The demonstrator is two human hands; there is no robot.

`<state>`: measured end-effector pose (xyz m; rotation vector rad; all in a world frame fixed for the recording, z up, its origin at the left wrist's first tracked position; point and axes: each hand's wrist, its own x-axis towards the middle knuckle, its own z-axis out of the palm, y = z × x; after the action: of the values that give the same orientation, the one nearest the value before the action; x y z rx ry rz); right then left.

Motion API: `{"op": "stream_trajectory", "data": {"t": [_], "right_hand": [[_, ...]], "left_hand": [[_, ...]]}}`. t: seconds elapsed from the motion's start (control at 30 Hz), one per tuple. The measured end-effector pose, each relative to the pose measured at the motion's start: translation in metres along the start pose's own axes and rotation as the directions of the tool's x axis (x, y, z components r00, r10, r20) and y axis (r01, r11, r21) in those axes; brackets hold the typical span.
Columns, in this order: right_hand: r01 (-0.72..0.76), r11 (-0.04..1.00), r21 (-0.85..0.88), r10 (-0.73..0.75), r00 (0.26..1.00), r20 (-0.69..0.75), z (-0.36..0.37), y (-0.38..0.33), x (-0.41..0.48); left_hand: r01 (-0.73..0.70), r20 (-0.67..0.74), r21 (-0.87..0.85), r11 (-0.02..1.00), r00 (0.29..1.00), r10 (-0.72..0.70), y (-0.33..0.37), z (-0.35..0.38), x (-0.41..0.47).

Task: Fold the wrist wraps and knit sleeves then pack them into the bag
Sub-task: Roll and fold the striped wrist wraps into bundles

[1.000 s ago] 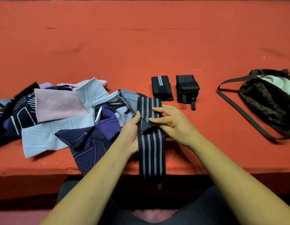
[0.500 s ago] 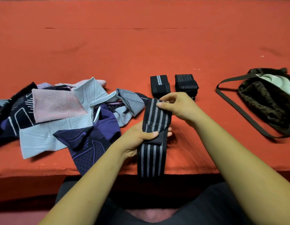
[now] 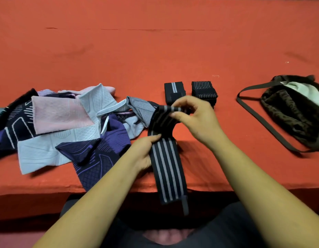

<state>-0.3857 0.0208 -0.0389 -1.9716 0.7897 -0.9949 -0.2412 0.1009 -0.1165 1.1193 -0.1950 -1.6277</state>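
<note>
The striped wrap (image 3: pixel 166 156) runs lengthwise from the surface (image 3: pixel 155 51) edge toward the person. The right hand (image 3: pixel 196 119) pinches its far end, curled over; the left hand (image 3: pixel 144 151) clamps the middle. The bag (image 3: pixel 294 111) lies well right.

The wrist wrap (image 3: pixel 166 154) runs between the left hand (image 3: pixel 143 154) and the right hand (image 3: pixel 198 120). Left of the hands lies the heap of knit sleeves (image 3: pixel 65 129); just behind the right hand sit two folded wraps (image 3: pixel 174 91); well right lies the bag (image 3: pixel 294 111).
</note>
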Motion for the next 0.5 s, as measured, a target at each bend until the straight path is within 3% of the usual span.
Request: {"op": "stream_trajectory", "data": {"t": [0.1,0.2,0.5], "right_hand": [[0.083,0.994,-0.071,-0.081,0.996,0.029,0.011,0.010,-0.028],[0.061,0.996,-0.066,-0.058,0.997,0.058,0.021,0.023,-0.050],[0.108,0.931,-0.347,-0.037,0.978,0.204,0.038,0.052,-0.078]], "left_hand": [[-0.067,-0.002,-0.197,0.978,0.998,0.067,0.008,-0.002,0.000],[-0.100,0.009,-0.265,0.959,0.994,0.106,0.009,-0.007,-0.003],[-0.167,-0.024,-0.016,0.986,0.986,0.166,0.007,-0.004,-0.004]]}}
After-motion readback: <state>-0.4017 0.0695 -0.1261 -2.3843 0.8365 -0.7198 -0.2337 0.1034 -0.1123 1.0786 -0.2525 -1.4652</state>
